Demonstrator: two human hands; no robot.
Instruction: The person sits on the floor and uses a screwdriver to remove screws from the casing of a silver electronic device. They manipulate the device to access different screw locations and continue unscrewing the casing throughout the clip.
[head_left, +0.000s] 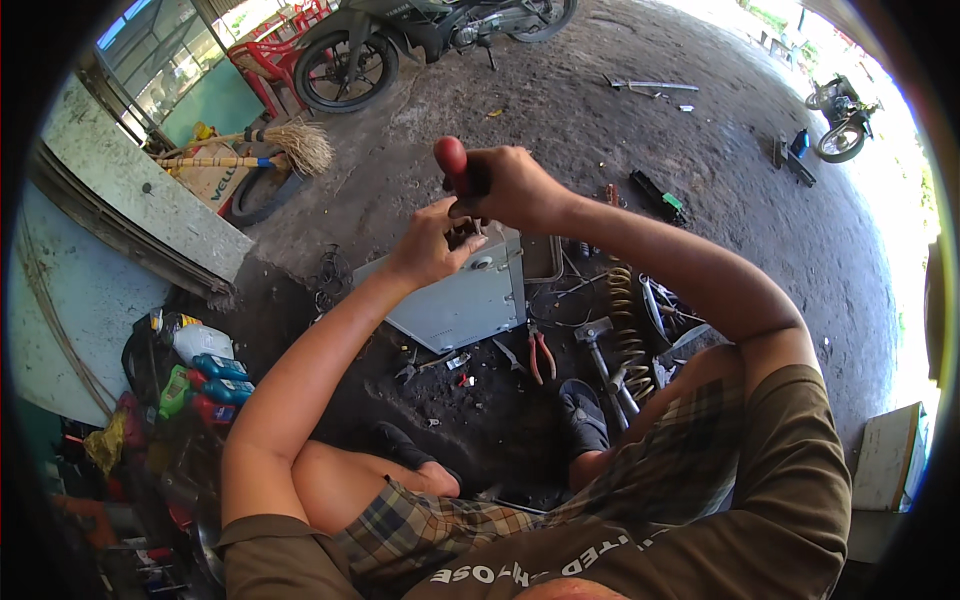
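Note:
A pale grey metal box (455,300) lies on the dark ground in front of me, with a round lock-like fitting (481,264) on its upper face. My right hand (515,188) is closed around a red-handled screwdriver (451,156). The red handle end sticks up above the fist, and its lower part is hidden by my hands. Directly below, my left hand (437,243) rests at the far top edge of the box with its fingers curled together. What those fingers pinch is too small and covered to make out.
Red-handled pliers (542,356), a hammer (597,345) and a coil spring (622,310) lie right of the box. Bottles (205,345) crowd the left, below a broom (300,145). A motorcycle (400,35) stands at the back; another motorcycle (842,115) is far right.

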